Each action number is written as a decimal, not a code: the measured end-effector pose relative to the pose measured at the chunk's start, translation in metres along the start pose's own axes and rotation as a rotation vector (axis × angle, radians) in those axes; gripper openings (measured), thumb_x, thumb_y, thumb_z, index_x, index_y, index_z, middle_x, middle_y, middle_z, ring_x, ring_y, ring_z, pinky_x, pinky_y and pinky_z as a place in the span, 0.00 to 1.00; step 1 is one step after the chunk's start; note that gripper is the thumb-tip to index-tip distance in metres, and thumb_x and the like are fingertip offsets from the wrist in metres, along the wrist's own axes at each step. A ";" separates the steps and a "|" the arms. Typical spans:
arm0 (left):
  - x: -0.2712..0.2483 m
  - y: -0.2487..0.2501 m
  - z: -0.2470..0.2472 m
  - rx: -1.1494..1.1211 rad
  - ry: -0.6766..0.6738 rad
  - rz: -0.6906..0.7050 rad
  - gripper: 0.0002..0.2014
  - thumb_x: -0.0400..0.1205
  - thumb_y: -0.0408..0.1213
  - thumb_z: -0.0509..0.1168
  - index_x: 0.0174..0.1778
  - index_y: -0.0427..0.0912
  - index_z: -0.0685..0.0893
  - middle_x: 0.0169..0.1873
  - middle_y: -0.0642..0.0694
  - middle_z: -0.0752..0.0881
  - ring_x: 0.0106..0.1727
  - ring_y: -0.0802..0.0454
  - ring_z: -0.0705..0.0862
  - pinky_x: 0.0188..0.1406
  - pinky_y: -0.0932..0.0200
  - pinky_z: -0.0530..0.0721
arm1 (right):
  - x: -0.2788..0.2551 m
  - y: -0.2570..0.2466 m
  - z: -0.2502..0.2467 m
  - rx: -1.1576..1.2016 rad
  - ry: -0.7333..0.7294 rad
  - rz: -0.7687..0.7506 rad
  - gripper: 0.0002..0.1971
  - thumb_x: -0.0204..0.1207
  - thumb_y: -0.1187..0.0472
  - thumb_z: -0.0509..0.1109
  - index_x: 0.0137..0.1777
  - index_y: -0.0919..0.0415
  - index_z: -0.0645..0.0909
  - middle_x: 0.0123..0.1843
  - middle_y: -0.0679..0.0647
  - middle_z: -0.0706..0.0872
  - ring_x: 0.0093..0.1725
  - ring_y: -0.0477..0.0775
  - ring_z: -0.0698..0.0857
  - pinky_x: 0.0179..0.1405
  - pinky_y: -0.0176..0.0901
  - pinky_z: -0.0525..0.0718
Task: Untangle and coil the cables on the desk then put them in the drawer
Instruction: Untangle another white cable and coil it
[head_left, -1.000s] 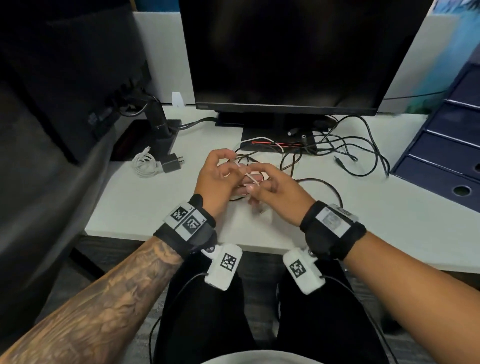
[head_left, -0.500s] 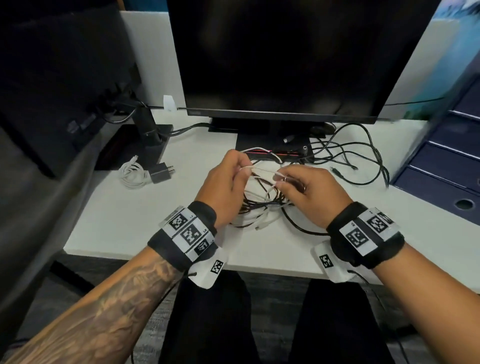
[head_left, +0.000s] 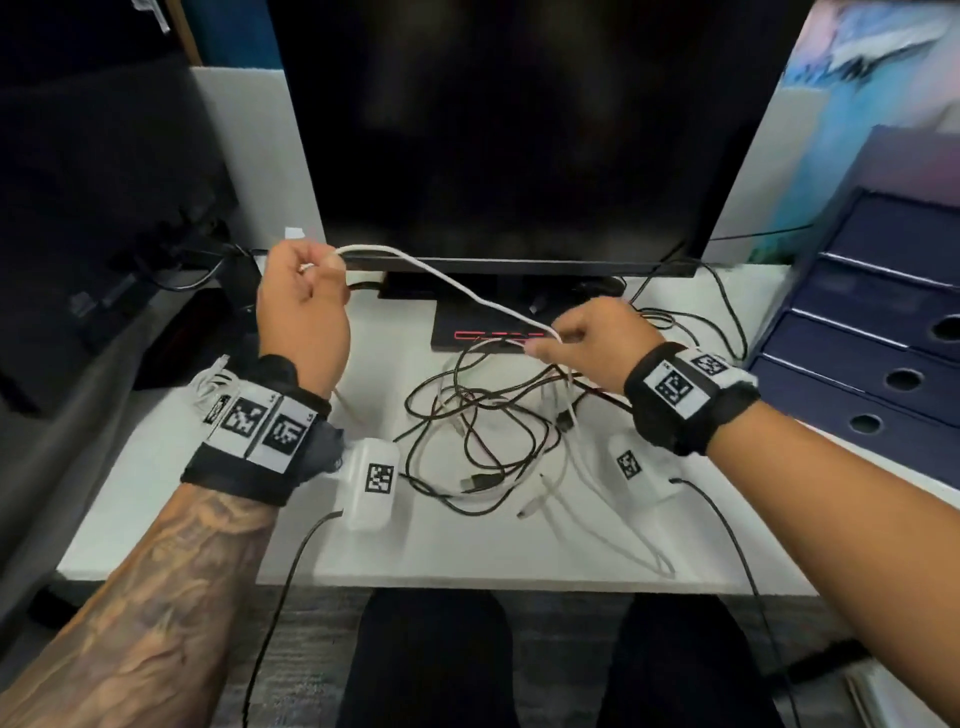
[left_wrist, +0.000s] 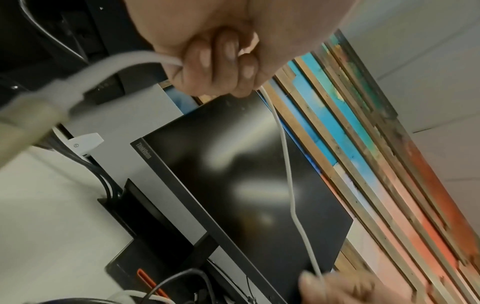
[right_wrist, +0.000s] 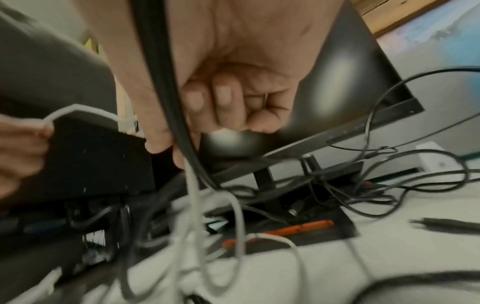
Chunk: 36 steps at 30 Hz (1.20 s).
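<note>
A white cable stretches in the air between my two hands. My left hand is raised at the left and grips one part of it in a fist. My right hand sits lower at the right, pinching the same cable above the tangle. Below them a tangle of black and white cables lies loose on the white desk. More black cables trail behind my right wrist.
A dark monitor and its stand base are right behind the tangle. A navy drawer unit with round pulls stands at the right, drawers closed. A coiled white cable lies at the left, partly behind my left wrist.
My hands were close together over the tangle. They have drawn apart, the left rising up and to the left, pulling a length of white cable out of the pile.
</note>
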<state>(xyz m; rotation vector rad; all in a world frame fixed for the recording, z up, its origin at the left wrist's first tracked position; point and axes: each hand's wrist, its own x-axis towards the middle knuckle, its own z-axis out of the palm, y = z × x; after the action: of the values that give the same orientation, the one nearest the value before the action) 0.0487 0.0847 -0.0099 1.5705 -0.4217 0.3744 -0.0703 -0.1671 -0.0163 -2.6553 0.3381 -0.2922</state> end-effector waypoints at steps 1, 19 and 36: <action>0.001 0.000 0.000 -0.004 -0.008 -0.010 0.08 0.85 0.40 0.58 0.41 0.58 0.74 0.30 0.52 0.77 0.27 0.59 0.71 0.31 0.58 0.71 | 0.005 -0.007 -0.007 0.055 0.023 -0.003 0.22 0.77 0.39 0.73 0.33 0.56 0.88 0.25 0.53 0.77 0.26 0.50 0.74 0.29 0.43 0.74; -0.038 0.004 0.032 -0.203 -0.467 -0.287 0.09 0.83 0.40 0.71 0.58 0.49 0.85 0.29 0.49 0.83 0.21 0.61 0.72 0.19 0.66 0.67 | 0.028 -0.099 -0.026 0.632 -0.107 -0.213 0.17 0.87 0.53 0.66 0.53 0.67 0.89 0.39 0.55 0.91 0.42 0.53 0.90 0.52 0.51 0.88; -0.020 -0.011 0.023 -0.568 -0.387 -0.471 0.12 0.89 0.39 0.60 0.63 0.40 0.83 0.26 0.51 0.66 0.22 0.59 0.60 0.16 0.66 0.58 | 0.006 -0.086 0.035 0.671 -0.202 -0.032 0.21 0.84 0.58 0.70 0.75 0.55 0.71 0.32 0.53 0.80 0.25 0.41 0.80 0.33 0.46 0.87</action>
<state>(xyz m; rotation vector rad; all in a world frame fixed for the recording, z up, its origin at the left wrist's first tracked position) 0.0360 0.0628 -0.0304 1.1251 -0.3934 -0.3940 -0.0397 -0.0802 -0.0073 -2.0051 0.1029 -0.1141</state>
